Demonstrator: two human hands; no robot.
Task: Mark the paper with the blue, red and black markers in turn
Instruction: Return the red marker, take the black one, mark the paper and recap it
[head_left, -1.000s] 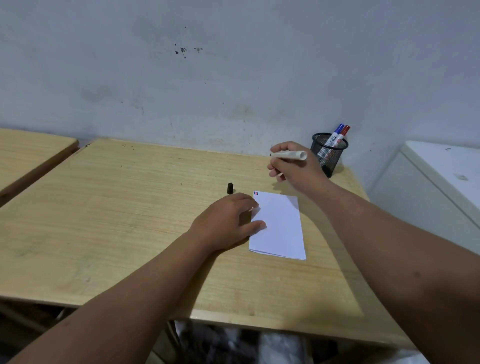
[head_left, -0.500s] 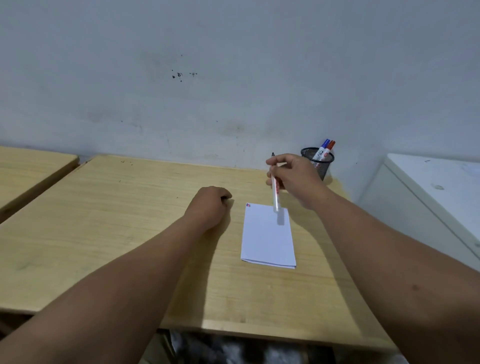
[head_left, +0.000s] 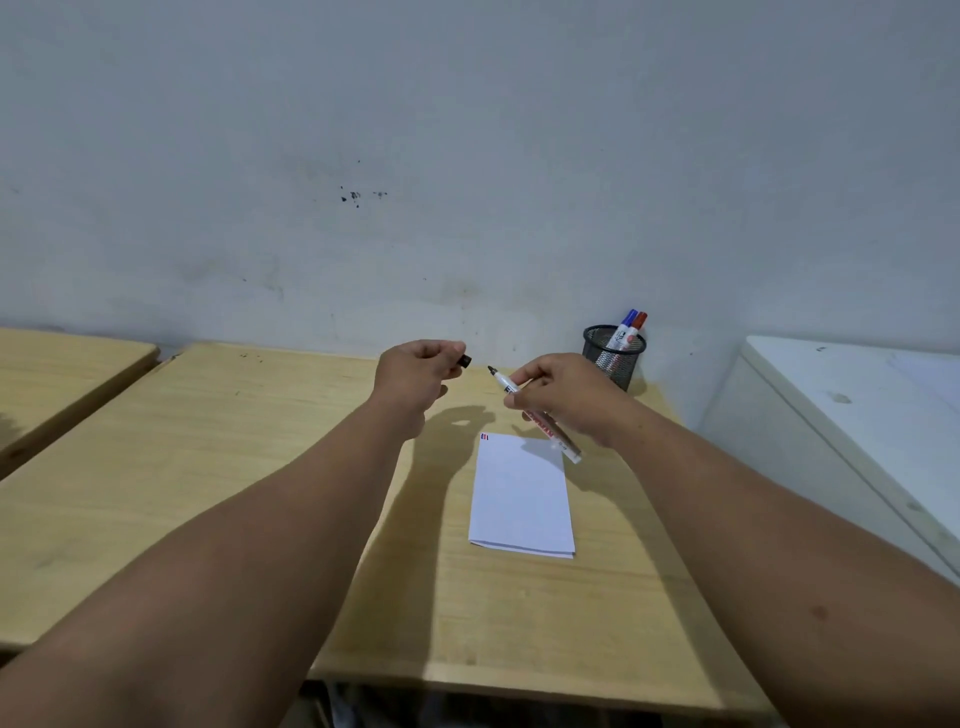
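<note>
A folded white paper (head_left: 521, 493) lies on the wooden desk (head_left: 208, 467), with small blue and red marks in its top-left corner (head_left: 484, 437). Above the desk, my right hand (head_left: 569, 397) holds the uncapped black marker (head_left: 535, 415), tip pointing up and left. My left hand (head_left: 418, 374) pinches the small black cap (head_left: 465, 360), a short gap from the tip. The blue marker (head_left: 625, 325) and red marker (head_left: 636, 326) stand in the black mesh pen cup (head_left: 613, 358) at the desk's back right.
A white cabinet (head_left: 841, 426) stands right of the desk. Another wooden desk (head_left: 62, 364) sits to the left. A grey wall runs behind both.
My left hand left the paper, picked the black cap off the desk and lifted it. My right hand turned the marker so its tip faces the cap. The view tilted up.
</note>
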